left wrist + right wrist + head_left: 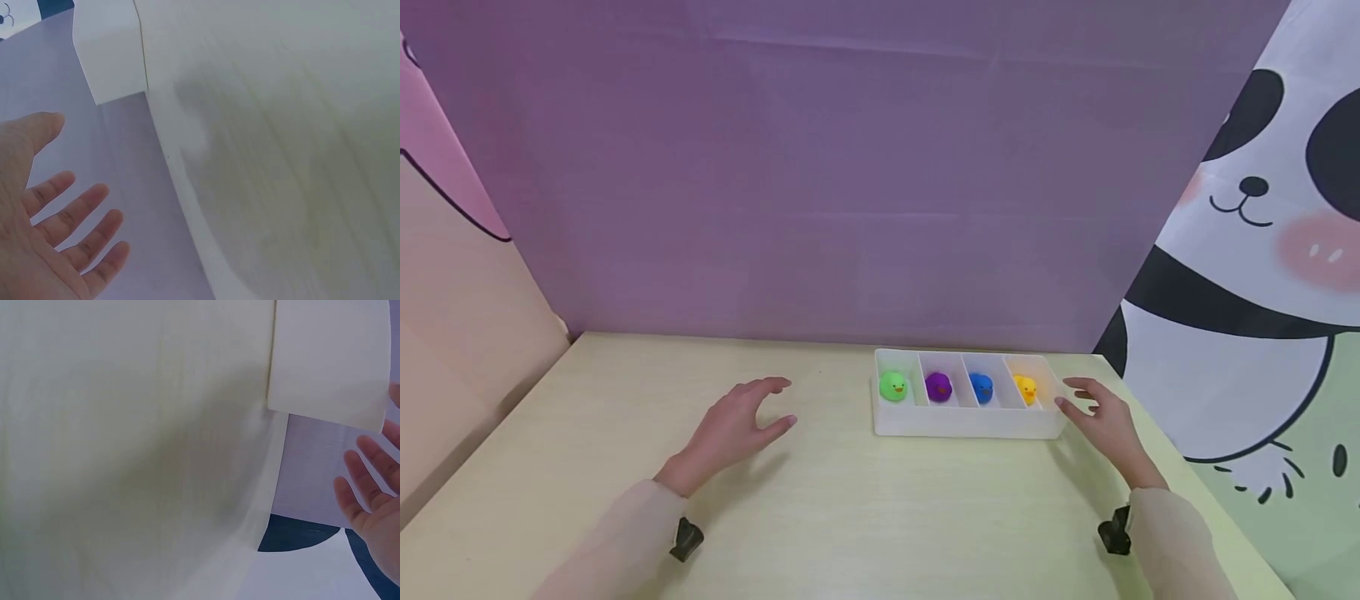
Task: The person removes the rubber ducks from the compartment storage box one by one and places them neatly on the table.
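Note:
A white tray (966,423) with a row of compartments sits toward the back right of the table. From left to right its compartments hold a green toy duck (893,386), a round purple toy (938,387), a blue toy duck (982,387) and a yellow toy duck (1027,389). Beside the tray's right end is my right hand (1107,423), fingers loosely bent and thumb close to the wall; whether it touches cannot be told. My left hand (726,432) hovers over the table, well left of the tray, fingers apart and holding nothing.
The pale wooden table (880,517) meets a purple backdrop (850,183) just behind the tray. A panda-print panel (1240,392) borders the right edge, and a pale panel (467,333) stands on the left. Black wrist devices (687,539) are worn at both sleeves.

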